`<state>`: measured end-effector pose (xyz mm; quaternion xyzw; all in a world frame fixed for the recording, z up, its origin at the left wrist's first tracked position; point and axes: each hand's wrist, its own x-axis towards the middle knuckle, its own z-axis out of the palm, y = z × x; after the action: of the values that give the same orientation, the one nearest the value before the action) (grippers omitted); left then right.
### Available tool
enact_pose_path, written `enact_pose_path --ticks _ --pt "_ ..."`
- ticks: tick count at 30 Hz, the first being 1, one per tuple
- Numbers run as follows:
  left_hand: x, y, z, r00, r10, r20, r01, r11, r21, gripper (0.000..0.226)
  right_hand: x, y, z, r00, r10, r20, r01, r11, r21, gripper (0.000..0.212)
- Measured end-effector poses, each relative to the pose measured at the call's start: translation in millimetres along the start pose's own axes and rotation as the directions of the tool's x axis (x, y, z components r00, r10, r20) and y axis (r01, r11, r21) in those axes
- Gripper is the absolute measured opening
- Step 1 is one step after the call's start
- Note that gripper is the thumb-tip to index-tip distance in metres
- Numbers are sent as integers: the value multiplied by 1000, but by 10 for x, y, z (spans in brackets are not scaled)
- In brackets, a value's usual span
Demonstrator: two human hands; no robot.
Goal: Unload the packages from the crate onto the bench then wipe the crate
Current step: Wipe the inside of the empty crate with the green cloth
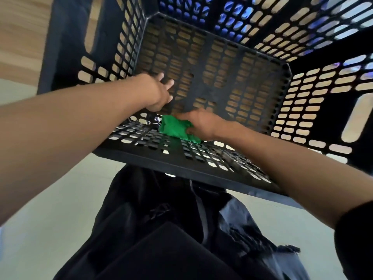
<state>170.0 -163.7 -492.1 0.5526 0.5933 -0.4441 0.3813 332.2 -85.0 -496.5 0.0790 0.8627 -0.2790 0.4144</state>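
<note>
A: Where is the crate [314, 87] at this moment?

B: It is a black plastic crate with slotted walls and a slotted bottom. It stands on a light wooden bench [18, 37], close in front of the person, and the camera looks down into it from above. No packages are visible inside it.

A: What does the right hand [203, 124] do?

B: It is low inside the crate, at the near wall where that wall meets the bottom. Its fingers are curled around a crumpled green cloth [177, 129], and the cloth lies against the inner face of the near wall.

A: And the left hand [161, 91]?

B: It also reaches into the crate, on the left part, a little above and beyond the right hand. The fingers are stretched out and slightly spread, and they lie against the slotted bottom near the left wall. It has nothing in its grasp. The two hands are near each other but they do not touch.

A: Is something else to see?

B: Yes. Under the near edge of the crate there is the person's dark clothing [161, 239], and a black sleeve [355, 235] is on the right upper arm. The floor [50, 199] beside the person is pale. Through the slots of the far wall some blue shapes shine, but I cannot tell what they are.
</note>
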Motion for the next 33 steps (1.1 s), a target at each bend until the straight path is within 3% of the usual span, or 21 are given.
enact_pose_path --ticks 3,8,14,19,21,25,28,33 --pt "73 -8 24 999 -25 48 27 999 -43 76 -14 -54 25 999 -44 18 43 997 66 56" --pt "160 -42 90 996 -17 83 27 993 -117 83 -120 -13 -163 996 -10 87 -2 990 141 63" --pt "150 -73 39 991 -27 134 48 986 -158 84 -587 -88 -532 982 -140 128 92 942 321 58" --pt "137 -98 34 991 1 134 20 987 -158 83 -1002 -111 -829 920 -289 266 119 850 513 53" --pt "138 -109 31 990 2 140 21 986 -163 83 -994 -112 -818 929 -270 252 132 880 457 52" --pt "233 -136 108 989 -10 145 41 976 -213 80 -638 -123 -479 976 -161 147 136 976 170 46" --pt "352 -168 209 991 -17 130 47 972 -231 85 -305 -8 -181 985 -89 149 90 996 2 38" --pt "442 -176 259 995 42 95 -30 992 -126 88 -130 148 -47 988 -37 152 33 999 27 48"
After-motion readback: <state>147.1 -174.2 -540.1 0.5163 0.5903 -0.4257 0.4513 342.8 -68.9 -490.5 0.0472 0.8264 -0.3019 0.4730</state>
